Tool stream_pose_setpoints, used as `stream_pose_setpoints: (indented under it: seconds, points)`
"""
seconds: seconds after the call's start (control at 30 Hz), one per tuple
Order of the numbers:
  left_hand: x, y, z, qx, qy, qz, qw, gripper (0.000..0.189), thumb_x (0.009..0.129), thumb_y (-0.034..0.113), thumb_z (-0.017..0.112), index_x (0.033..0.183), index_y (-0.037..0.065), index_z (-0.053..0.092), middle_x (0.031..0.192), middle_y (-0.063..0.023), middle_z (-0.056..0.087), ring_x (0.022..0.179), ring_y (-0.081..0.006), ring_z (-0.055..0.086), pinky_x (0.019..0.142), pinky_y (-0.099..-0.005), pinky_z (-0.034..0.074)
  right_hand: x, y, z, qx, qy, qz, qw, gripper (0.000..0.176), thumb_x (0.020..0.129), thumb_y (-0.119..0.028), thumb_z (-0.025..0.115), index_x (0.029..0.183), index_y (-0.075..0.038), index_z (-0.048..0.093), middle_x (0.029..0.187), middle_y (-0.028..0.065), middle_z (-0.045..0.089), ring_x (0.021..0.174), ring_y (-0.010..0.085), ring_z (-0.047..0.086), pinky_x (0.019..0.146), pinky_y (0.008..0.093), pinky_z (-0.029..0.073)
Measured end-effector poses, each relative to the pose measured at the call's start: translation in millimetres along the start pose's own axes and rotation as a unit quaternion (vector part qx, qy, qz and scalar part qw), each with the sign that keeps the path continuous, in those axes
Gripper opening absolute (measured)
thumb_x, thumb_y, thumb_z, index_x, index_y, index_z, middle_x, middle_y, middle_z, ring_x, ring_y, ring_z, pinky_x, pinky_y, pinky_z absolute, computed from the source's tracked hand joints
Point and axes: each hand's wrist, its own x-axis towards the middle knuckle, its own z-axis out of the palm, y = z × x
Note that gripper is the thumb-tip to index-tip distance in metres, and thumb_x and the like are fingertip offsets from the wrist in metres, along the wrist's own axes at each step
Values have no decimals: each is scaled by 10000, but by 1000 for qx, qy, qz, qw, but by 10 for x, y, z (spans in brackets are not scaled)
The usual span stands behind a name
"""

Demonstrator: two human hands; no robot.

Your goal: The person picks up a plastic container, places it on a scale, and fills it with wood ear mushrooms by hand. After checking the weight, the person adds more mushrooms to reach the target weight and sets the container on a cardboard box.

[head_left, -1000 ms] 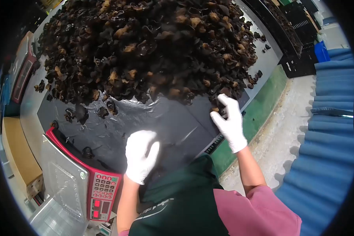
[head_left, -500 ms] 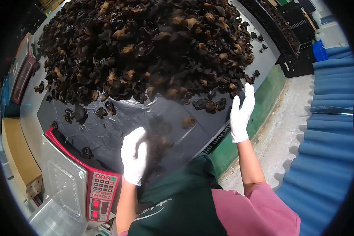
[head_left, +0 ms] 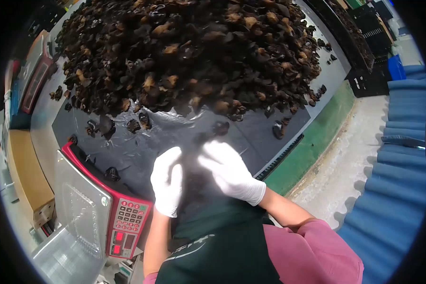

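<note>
My left hand [head_left: 167, 182], in a white glove, is held over the near edge of the dark sheet with its fingers stretched out and the thumb apart. Facing it, my right hand [head_left: 231, 171], also gloved, reaches inward with fingers extended. The gap between them shows a dark blur, its contents too smeared to make out. Beyond both hands rises a big heap of dark brown wood ear mushrooms [head_left: 184, 61]. A loose wood ear mushroom [head_left: 220, 127] lies just past my right fingertips.
On the left stands a red scale [head_left: 125, 222] with a metal pan. A second scale [head_left: 37, 78] sits farther back, above a cardboard box [head_left: 28, 165]. Dark sheeting [head_left: 142, 139] covers the table. Blue curtain [head_left: 388, 189] hangs at the right; a black crate [head_left: 369, 83] stands behind.
My right hand has swept left from the table's right edge to near my left hand. Some loose mushrooms along that side have shifted. The left hand stays about where it was.
</note>
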Motion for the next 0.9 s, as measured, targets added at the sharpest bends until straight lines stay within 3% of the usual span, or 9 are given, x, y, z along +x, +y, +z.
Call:
stream_pose_setpoints:
  seconds: [0.13,0.27,0.33,0.4,0.53,0.6,0.67,0.8,0.9]
  points:
    - [-34,58,-43,-51,3,-33,998,296,1003,10,530,1254,-10,685,1258,-126,700,1175,-230,656,1063,-349,484,41,-216,-62,71,-189,-73,977,456,834,6,617,1282,-44,677,1342,145,629,1248,336,614,1082,509,479]
    - [-28,35,-34,-42,14,-32,999,291,974,15,563,1226,7,706,1230,-152,714,1139,-274,682,1022,-373,514,62,-222,-352,45,-134,-74,987,367,848,-11,624,1207,-42,697,1277,128,665,1171,324,649,973,426,537]
    - [-21,17,-19,-43,23,-28,998,293,954,11,578,1213,17,716,1217,-165,722,1121,-299,695,1004,-387,527,-14,49,-301,-4,68,-23,997,350,846,-11,645,1187,-48,716,1216,140,702,1075,333,683,906,404,552]
    - [-18,14,-14,-46,24,-33,998,295,952,8,576,1211,20,717,1214,-165,722,1119,-303,696,1004,-389,528,42,293,-321,-47,108,55,992,347,851,-16,664,1190,-59,727,1193,151,722,1005,335,698,881,413,557]
    - [-3,34,-37,-40,2,-34,999,270,1028,31,529,1240,-18,690,1234,-123,703,1158,-221,657,1048,-347,490,314,427,-257,-115,38,69,990,334,863,-57,719,1194,-97,725,1075,106,709,989,307,693,839,389,573]
    - [3,51,-36,-42,6,-34,999,270,1031,33,528,1241,-18,690,1232,-122,704,1157,-219,658,1047,-344,490,322,554,-245,22,43,111,993,312,902,18,687,1203,-53,723,1151,134,676,979,293,681,889,348,550]
    - [-2,43,-38,-52,14,-38,998,270,1033,31,525,1240,-18,691,1229,-121,705,1154,-219,660,1046,-341,491,300,498,-336,107,87,156,978,248,937,35,658,1165,-33,726,1118,93,678,919,166,670,824,279,534]
    - [-5,54,-52,-32,32,-34,998,279,1042,44,519,1260,-15,684,1260,-123,697,1180,-217,649,1067,-339,477,124,362,-577,62,135,187,971,279,901,60,661,1159,-23,725,1099,110,702,965,214,697,867,305,550]
    - [20,38,-18,-1,63,-40,997,303,970,21,552,1231,18,706,1271,-162,711,1220,-327,652,1126,-433,451,-7,320,-531,90,142,226,959,278,892,61,658,1150,-16,725,1095,113,706,993,225,696,902,324,547]
